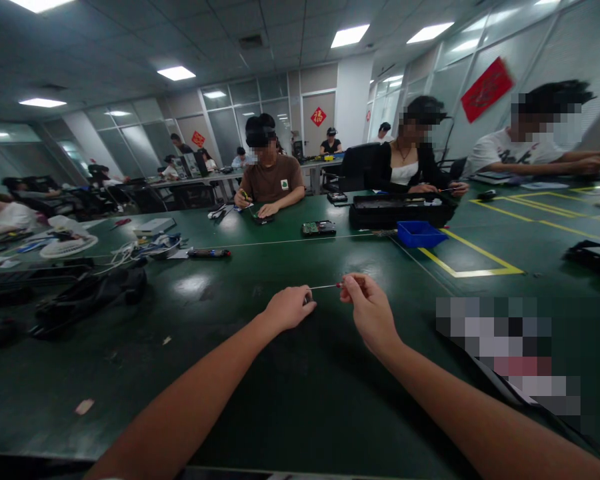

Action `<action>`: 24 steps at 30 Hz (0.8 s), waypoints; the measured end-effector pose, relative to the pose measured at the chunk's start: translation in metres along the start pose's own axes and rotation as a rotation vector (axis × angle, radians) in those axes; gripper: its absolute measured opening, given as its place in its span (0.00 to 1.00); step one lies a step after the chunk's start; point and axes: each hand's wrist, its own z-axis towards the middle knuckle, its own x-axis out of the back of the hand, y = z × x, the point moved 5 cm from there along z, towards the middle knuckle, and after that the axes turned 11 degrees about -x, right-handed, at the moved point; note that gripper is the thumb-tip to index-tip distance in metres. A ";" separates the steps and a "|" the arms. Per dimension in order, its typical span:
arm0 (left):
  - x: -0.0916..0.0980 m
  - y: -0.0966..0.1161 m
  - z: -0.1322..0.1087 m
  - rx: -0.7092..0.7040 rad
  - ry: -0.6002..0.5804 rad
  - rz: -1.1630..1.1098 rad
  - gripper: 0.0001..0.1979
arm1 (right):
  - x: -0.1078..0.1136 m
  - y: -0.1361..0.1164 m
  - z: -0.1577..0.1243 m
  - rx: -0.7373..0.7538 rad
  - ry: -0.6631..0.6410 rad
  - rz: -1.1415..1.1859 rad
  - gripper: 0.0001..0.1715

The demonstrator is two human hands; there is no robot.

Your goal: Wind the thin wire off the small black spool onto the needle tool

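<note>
My right hand (pixel 373 313) is closed on the handle of a thin screwdriver (pixel 325 287), held level just above the green table (pixel 290 387). Its bare metal shaft points left, and a bit of red shows by my fingertips. At the shaft's far end my left hand (pixel 289 310) is curled, with thumb and fingers together. Whatever it grips is small and dark, mostly hidden by the fingers, so I cannot tell its kind. Beyond both hands lies a hard drive (pixel 319 229) with a green circuit board.
A blue plastic bin (pixel 420 235) stands by a long black tray (pixel 405 213), back right. A dark pen-like tool (pixel 209 253) lies back left, near cables (pixel 155 247) and a black bag (pixel 95 293). Several co-workers sit across the table. Yellow tape (pixel 485 272) marks the right side.
</note>
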 end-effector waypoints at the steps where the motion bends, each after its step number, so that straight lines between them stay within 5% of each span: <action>1: 0.004 -0.005 -0.002 0.021 0.033 -0.058 0.10 | 0.000 0.000 0.000 0.002 -0.001 -0.003 0.17; 10: 0.056 -0.059 -0.051 0.300 0.381 -0.750 0.13 | 0.000 -0.001 -0.002 -0.021 -0.025 -0.036 0.17; 24: 0.143 -0.147 -0.225 0.722 0.894 -0.798 0.07 | -0.001 0.006 0.001 -0.063 -0.047 -0.053 0.18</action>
